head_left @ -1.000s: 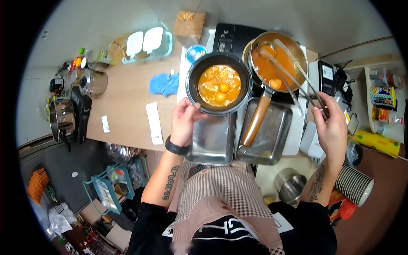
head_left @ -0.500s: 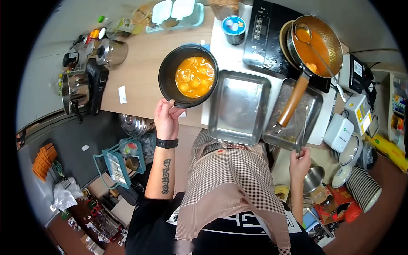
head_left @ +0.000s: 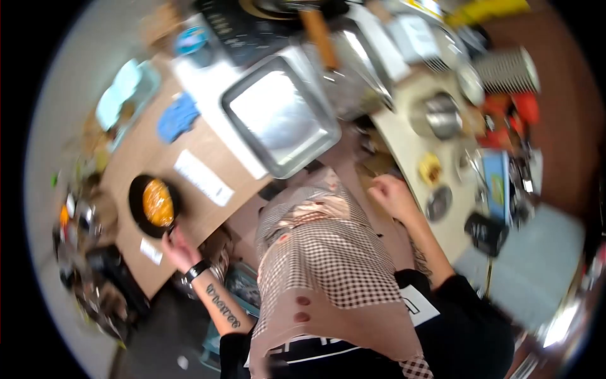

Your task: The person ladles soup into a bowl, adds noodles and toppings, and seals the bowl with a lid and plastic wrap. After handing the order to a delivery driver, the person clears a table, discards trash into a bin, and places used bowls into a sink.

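My left hand [head_left: 178, 247] grips the near rim of a black bowl [head_left: 139, 205] at the left of the wooden counter. Orange saucy food with pale lumps [head_left: 158, 203] fills the bowl's bottom. My right hand [head_left: 392, 197] is loosely curled beside the right-hand counter, and no object shows in it. Ahead of me lies a rectangular metal tray [head_left: 278, 114]. To its right is a second metal tray [head_left: 353, 54], blurred, with a wooden pan handle [head_left: 320, 39] reaching over it.
A blue cloth [head_left: 178, 118] and a white paper strip [head_left: 203, 178] lie on the wooden counter [head_left: 148, 158]. A black induction cooker [head_left: 243, 28] stands at the top. On the right counter are a metal pot [head_left: 442, 115], a small yellow-filled bowl [head_left: 430, 169] and a black cup [head_left: 486, 232].
The view has turned toward the right. My left hand has shifted the bowl leftward along the counter, uncovering the blue cloth. My right hand has let go of the tongs and come away from the tray.
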{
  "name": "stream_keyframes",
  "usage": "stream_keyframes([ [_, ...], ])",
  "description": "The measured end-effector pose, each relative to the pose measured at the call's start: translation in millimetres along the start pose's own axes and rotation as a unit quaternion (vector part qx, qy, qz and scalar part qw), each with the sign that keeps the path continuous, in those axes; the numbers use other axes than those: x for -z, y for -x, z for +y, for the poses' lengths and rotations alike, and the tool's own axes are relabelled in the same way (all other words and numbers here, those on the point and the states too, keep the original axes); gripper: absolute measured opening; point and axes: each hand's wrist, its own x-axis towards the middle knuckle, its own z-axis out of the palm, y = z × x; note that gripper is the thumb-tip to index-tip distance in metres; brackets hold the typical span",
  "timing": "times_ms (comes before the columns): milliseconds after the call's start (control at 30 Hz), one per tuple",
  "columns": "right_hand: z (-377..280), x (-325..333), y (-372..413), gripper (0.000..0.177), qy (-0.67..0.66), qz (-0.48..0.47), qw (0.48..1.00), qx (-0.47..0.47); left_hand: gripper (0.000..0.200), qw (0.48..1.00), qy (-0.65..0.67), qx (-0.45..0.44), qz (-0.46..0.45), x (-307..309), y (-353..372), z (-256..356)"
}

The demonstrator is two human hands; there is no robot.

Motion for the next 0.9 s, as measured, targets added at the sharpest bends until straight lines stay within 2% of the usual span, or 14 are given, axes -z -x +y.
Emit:
stream_keyframes([
  [33, 3, -8, 27, 0.027, 0.004, -0.028, 0.999, -0.019, 0.027, 0.999, 0.012, 0.006, -0.036, 29, -29, -1],
  [67, 20, -23, 54, 0.025, -0.014, -0.036, 0.997, -0.066, 0.027, 1.0, 0.0, -0.027, -0.013, 26, -33, 2],
  [133, 51, -41, 105, 0.021, -0.097, 0.006, 0.983, -0.153, 0.032, 0.996, -0.004, -0.044, -0.073, 28, -43, 7],
  [167, 88, -60, 125, 0.02, -0.17, 0.093, 0.963, -0.185, 0.035, 0.997, -0.001, -0.041, -0.067, 25, -46, 10],
  [233, 133, -68, 146, 0.014, -0.259, 0.213, 0.901, -0.276, 0.042, 0.996, -0.024, -0.058, -0.056, 32, -48, 5],
  [300, 171, -51, 138, 0.019, -0.335, 0.313, 0.846, -0.27, 0.045, 0.996, -0.034, -0.07, -0.043, 14, -20, 7],
  [333, 191, -39, 137, 0.023, -0.365, 0.327, 0.822, -0.291, 0.046, 0.996, -0.046, -0.075, -0.036, 11, -6, 10],
  [367, 205, -29, 127, 0.024, -0.402, 0.352, 0.79, -0.301, 0.043, 0.995, -0.046, -0.088, 0.034, 13, 0, 4],
  [400, 219, -20, 117, 0.026, -0.442, 0.343, 0.771, -0.304, 0.042, 0.992, -0.09, -0.088, 0.026, 14, 10, -2],
  [467, 230, -11, 85, 0.029, -0.583, 0.347, 0.668, -0.306, 0.039, 0.979, -0.179, -0.09, 0.024, 24, 39, -20],
  [567, 261, -22, 46, 0.035, -0.648, 0.404, 0.569, -0.307, 0.029, 0.974, -0.2, -0.091, -0.053, 8, 112, -68],
  [667, 274, -27, 26, 0.038, -0.662, 0.413, 0.541, -0.314, 0.025, 0.959, -0.255, -0.037, -0.119, -30, 201, -114],
  [800, 274, -21, 19, 0.055, -0.645, 0.404, 0.582, -0.287, 0.015, 0.875, -0.323, -0.005, -0.36, -59, 271, -181],
  [900, 271, -20, 30, 0.055, -0.666, 0.36, 0.608, -0.24, 0.016, 0.822, -0.358, 0.01, -0.443, -88, 306, -215],
])
